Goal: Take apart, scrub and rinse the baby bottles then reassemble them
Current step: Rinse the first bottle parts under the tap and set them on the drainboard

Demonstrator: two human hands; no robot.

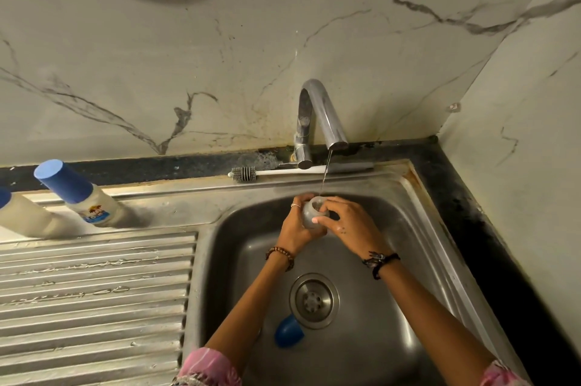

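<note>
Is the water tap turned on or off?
On. A thin stream runs from the tap into the open bottle that the left hand and right hand hold.

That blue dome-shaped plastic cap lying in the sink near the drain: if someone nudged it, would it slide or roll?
The blue dome-shaped plastic cap lies on its side, so it would probably roll in a curve. The steel sink looks wet, so it is likely slippery. It appears hollow, hence light.

We see a chrome tap [317, 121] running a thin stream of water [323, 178] into the steel sink [418, 228], whose round drain [314, 300] sits low in the basin. A ribbed draining board [94, 291] lies left, veined marble wall [157, 55] behind.
</note>
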